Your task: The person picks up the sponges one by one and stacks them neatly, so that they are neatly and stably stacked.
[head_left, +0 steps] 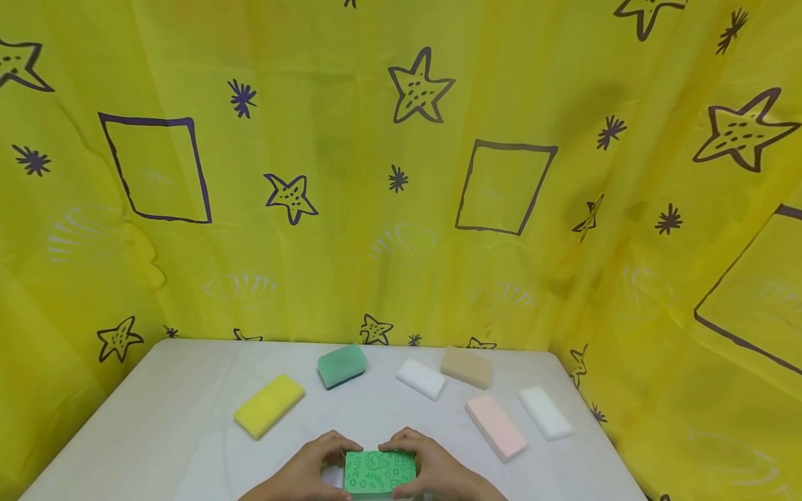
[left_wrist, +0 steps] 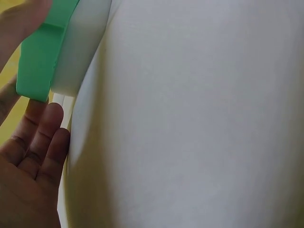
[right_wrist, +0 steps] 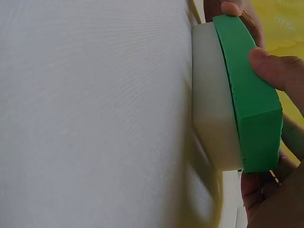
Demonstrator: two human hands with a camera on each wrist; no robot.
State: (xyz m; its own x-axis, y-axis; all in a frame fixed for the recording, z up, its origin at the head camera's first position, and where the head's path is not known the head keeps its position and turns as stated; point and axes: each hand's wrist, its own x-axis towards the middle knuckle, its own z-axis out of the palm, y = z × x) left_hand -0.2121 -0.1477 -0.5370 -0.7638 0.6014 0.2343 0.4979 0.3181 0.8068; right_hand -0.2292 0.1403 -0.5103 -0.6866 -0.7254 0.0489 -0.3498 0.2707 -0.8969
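Note:
A bright green patterned sponge [head_left: 380, 472], its top marked with small drawings and letters, lies near the front of the table. Under it, a white sponge [right_wrist: 211, 90] rests on the tabletop, and the two are stacked flat. My left hand [head_left: 310, 467] grips the green sponge at its left end, thumb on the near side and fingers at the far side. At the other end my right hand [head_left: 435, 470] holds it the same way. In the left wrist view, the lower fingers [left_wrist: 50, 123] extend below the green sponge's end.
On the white table [head_left: 156, 410] lie a yellow sponge [head_left: 269, 406], a darker green sponge [head_left: 342, 365], a white sponge [head_left: 421, 378], a tan sponge [head_left: 467, 367], a pink sponge [head_left: 496, 426] and another white sponge [head_left: 545, 412]. A yellow patterned curtain [head_left: 351, 264] hangs behind and around the sides.

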